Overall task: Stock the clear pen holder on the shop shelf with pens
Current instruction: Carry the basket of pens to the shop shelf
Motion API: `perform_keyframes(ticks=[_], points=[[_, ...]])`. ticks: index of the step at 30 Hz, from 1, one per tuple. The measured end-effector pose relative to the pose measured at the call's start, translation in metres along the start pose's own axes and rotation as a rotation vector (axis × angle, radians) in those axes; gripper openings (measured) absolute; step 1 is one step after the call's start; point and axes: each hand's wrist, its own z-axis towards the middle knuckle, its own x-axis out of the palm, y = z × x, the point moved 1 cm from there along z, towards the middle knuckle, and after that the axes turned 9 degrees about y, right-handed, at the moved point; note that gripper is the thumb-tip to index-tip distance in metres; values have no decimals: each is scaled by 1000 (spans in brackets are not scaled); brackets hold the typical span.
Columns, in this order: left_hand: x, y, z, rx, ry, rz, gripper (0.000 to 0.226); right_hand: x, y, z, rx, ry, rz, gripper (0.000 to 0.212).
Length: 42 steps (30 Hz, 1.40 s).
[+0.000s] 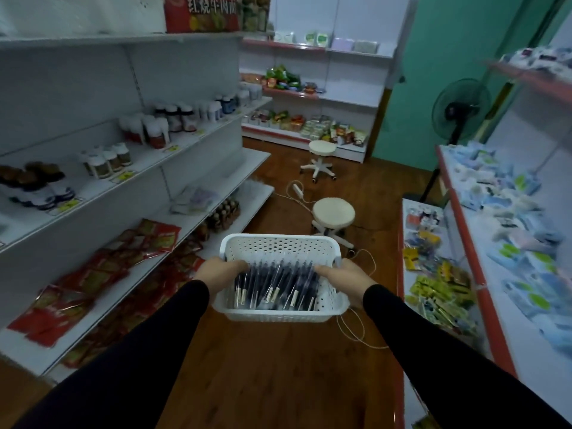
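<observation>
1. Both arms in black sleeves reach forward over the wooden floor.
2. The left hand is closed on the left rim of a white perforated basket; the right hand is closed on the right rim, thumbs inside.
3. Dark pens lie flat in the basket, long axes running near to far, pale ends toward the person.
4. Two round stools stand beyond.
5. Stocked shelves flank the aisle.
6. The clear pen holder cannot be made out.

a white perforated plastic basket is seen above a glossy wood floor, beside matt black cloth sleeves.
</observation>
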Motion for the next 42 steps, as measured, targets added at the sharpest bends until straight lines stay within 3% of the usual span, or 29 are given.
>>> perform_keyframes(ticks=[13, 28, 34, 42], points=[[-21, -115, 221, 16, 66, -23, 25, -81, 94, 199, -59, 0, 29, 20], [-16, -228, 464, -50, -71, 12, 30, -211, 173, 458, -14, 94, 13, 30], [-21, -276, 551, -45, -88, -50, 20, -255, 219, 554, -9, 138, -25, 25], [-46, -325, 692, -4, -64, -29, 23, -291, 266, 697, 13, 84, -78, 16]])
